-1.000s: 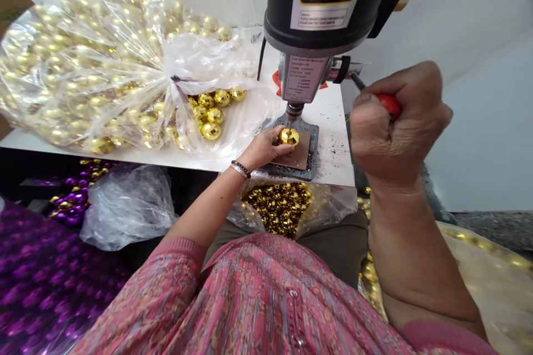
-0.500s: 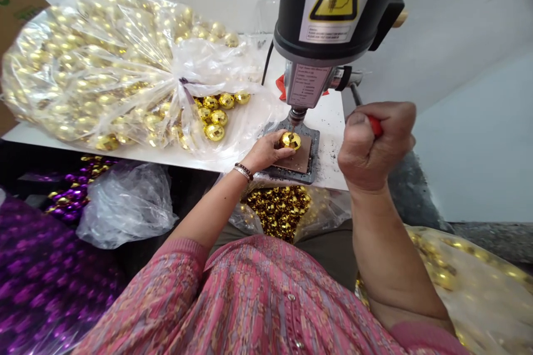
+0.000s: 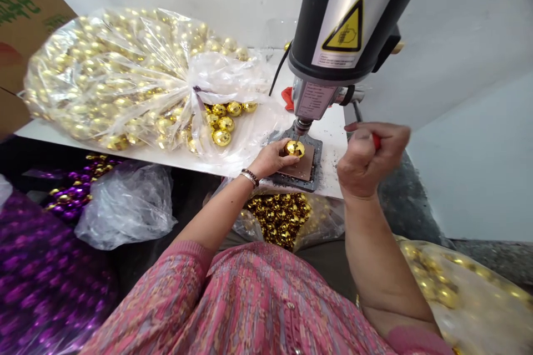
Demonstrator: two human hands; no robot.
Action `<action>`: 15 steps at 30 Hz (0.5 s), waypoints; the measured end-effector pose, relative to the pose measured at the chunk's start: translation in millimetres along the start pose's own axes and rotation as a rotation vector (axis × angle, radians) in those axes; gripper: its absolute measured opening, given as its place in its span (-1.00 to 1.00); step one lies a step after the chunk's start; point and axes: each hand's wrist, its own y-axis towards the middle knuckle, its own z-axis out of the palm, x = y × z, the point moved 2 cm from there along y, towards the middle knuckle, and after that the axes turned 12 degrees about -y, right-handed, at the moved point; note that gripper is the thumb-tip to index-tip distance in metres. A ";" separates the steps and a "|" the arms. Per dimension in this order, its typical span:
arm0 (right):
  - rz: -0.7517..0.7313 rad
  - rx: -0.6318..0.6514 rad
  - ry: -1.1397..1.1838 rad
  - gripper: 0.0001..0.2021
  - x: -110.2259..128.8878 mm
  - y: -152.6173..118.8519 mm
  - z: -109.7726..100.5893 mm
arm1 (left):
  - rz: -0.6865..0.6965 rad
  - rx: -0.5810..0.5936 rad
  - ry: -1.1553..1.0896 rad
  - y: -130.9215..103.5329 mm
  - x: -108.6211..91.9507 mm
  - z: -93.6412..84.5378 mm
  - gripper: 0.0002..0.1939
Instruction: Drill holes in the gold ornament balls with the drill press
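My left hand grips a shiny gold faceted ball between thumb and fingers. The ball rests on a brown board laid over the grey base of a drill press. Straight above it is the drill chuck; whether the bit touches the ball's top or is inside it, I cannot tell. My right hand is wrapped around the red-ended feed lever on the press's right side. Dark shavings are scattered around the base.
A large clear bag of gold balls lies on the white table, several loose balls at its mouth. An open bag of gold balls sits below the table edge. Purple balls are at left, a cardboard box behind.
The camera view has tilted, so the whole scene sits slightly lower and most of it further right. My right hand with the lever appears slightly lower; my left hand still holds the ball.
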 end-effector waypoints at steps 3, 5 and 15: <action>0.100 -0.001 -0.001 -0.79 4.9 37.0 6.0 | -0.022 -0.024 -0.034 -3.0 2.2 2.1 -0.57; 0.180 0.029 0.021 -0.77 4.8 62.6 13.0 | -0.015 -0.036 -0.072 -7.4 4.1 1.8 -0.55; 0.323 0.157 0.084 -0.78 5.4 84.5 12.0 | 0.135 0.441 0.122 -58.5 -13.5 -0.1 -0.32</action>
